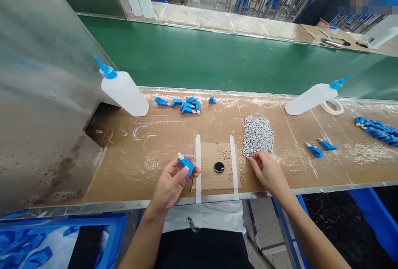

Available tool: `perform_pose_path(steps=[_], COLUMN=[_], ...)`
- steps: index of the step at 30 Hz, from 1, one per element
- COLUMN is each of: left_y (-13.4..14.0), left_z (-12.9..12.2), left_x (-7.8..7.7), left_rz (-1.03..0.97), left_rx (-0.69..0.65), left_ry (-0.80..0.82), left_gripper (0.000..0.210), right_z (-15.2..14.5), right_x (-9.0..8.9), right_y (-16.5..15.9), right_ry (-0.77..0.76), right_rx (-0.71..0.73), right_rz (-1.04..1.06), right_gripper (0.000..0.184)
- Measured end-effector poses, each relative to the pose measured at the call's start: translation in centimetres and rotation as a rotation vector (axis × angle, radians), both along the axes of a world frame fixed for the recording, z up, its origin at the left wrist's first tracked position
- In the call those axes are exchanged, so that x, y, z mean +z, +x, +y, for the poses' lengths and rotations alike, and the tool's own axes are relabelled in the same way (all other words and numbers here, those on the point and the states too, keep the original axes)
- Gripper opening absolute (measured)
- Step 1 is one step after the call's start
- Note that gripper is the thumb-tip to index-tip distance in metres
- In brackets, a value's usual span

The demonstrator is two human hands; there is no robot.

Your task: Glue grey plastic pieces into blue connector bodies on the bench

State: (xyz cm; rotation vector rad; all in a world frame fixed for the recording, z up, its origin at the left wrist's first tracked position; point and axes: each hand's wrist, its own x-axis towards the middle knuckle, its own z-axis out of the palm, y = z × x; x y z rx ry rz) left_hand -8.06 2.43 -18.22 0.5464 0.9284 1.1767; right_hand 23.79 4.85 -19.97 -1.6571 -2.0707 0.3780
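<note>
My left hand (174, 182) is closed around a small blue plastic part (187, 166) with a whitish tip, held just left of a taped cardboard pad (208, 182). On that pad sits a round black disc (219, 167), with tiny dark specks scattered around it. At the near edge of a pile of small grey pieces (258, 135), my right hand (267, 172) has its thumb and forefinger pinched together. Whatever lies between those fingertips is too small to make out.
Loose blue parts (186, 105) lie at the back, two more (314, 150) at right, near a heap (377, 130). White bottles stand left (124, 93) and lean right (311, 99), beside a tape roll (332, 106). Beyond the green belt (202, 53) a person's arm (320, 8) shows.
</note>
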Motion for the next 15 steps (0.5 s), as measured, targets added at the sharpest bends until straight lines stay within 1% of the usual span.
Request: perform_pose_path(steps=[2, 4, 8, 12, 15], left_y=[0.5, 0.7, 0.5, 0.4, 0.4], left_z=[-0.4, -0.8, -1.7, -2.3, -2.3], left_x=[-0.9, -1.6, -2.7, -3.2, -3.2], left_rz=[0.009, 0.069, 0.185, 0.213, 0.208], left_rx=[0.012, 0.015, 0.011, -0.006, 0.009], left_ry=[0.013, 0.039, 0.095, 0.127, 0.133], left_gripper=[0.042, 0.040, 0.038, 0.037, 0.039], right_z=[0.1, 0.4, 1.3, 1.6, 0.8], right_x=[0.0, 0.0, 0.6, 1.6, 1.9], right_y=[-0.2, -0.2, 0.9, 1.1, -0.4], right_ry=[0.004, -0.019, -0.132, -0.168, -0.108], right_rx=[-0.002, 0.027, 0.087, 0.164, 0.258], right_rz=[-0.059, -0.109, -0.171, -0.217, -0.215], right_gripper=[0.020, 0.017, 0.017, 0.020, 0.021])
